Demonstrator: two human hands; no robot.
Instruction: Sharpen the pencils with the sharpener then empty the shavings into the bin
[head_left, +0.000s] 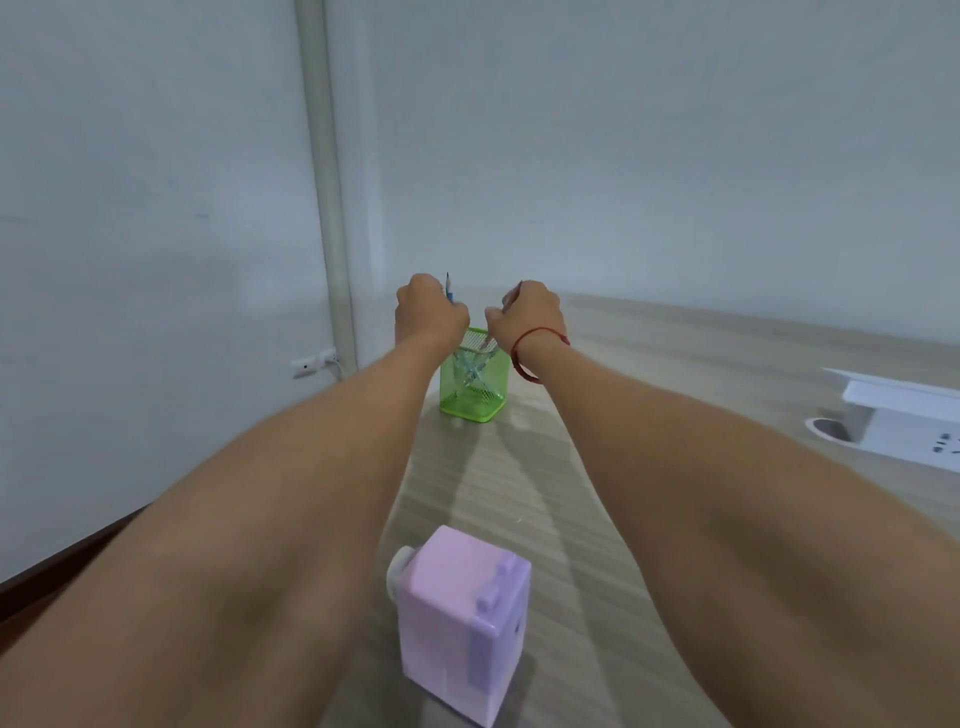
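We're up at the green mesh holder (472, 384) on the far part of the table (649, 415). Our left hand (428, 312) is curled round a blue pencil (449, 287), tip up, and our right hand (527, 312) grips a reddish pencil (513, 293) that dips into the mesh. The pink sharpener (462, 623) stands well apart, close to us, neither hand on it. We can't tell whether these tips are sharp. Emptying looks undone, and no bin is in sight.

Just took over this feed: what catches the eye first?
The left grip holds a blue pencil and the right grip a reddish pencil, both over a green mesh pencil holder far down the table. Nearest the camera stands a lilac pencil sharpener, untouched.
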